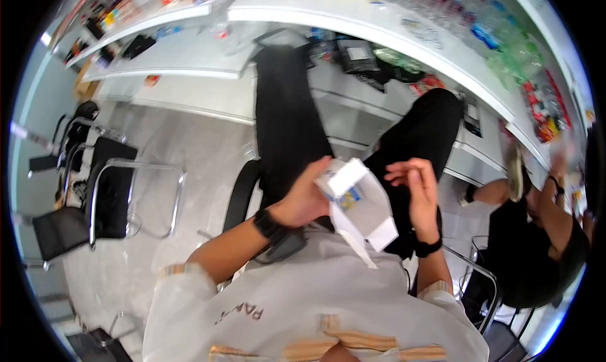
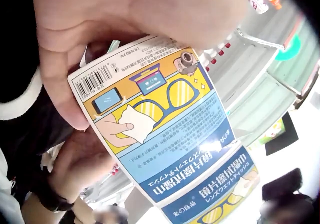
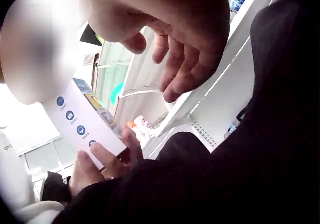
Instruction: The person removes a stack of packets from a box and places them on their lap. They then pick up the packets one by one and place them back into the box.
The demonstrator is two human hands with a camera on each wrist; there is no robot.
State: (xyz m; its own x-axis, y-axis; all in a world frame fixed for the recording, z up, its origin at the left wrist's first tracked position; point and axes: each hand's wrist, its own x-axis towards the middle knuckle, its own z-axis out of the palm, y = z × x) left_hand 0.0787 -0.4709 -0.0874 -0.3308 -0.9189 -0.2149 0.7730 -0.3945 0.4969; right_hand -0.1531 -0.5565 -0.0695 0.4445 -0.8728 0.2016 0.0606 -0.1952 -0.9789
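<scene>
My left hand [image 1: 302,199] grips a small cardboard box of lens wipes [image 1: 369,211] by its side, over my lap. The top of the box is open, with white flaps spread outward and a bit of blue and yellow showing inside. In the left wrist view the printed face of the box [image 2: 155,116] shows eyeglasses, a phone and a barcode. The right wrist view has the white side of the box [image 3: 82,126], with round blue icons. My right hand [image 1: 418,184] is raised beside the box, apart from it, fingers loosely bent and holding nothing.
White shelves [image 1: 353,24] with bottles and packets run along the front. Black packages [image 1: 358,55] lie on a lower shelf. Black chairs [image 1: 113,163] with metal frames stand on the left. Another person [image 1: 530,248] sits close on the right.
</scene>
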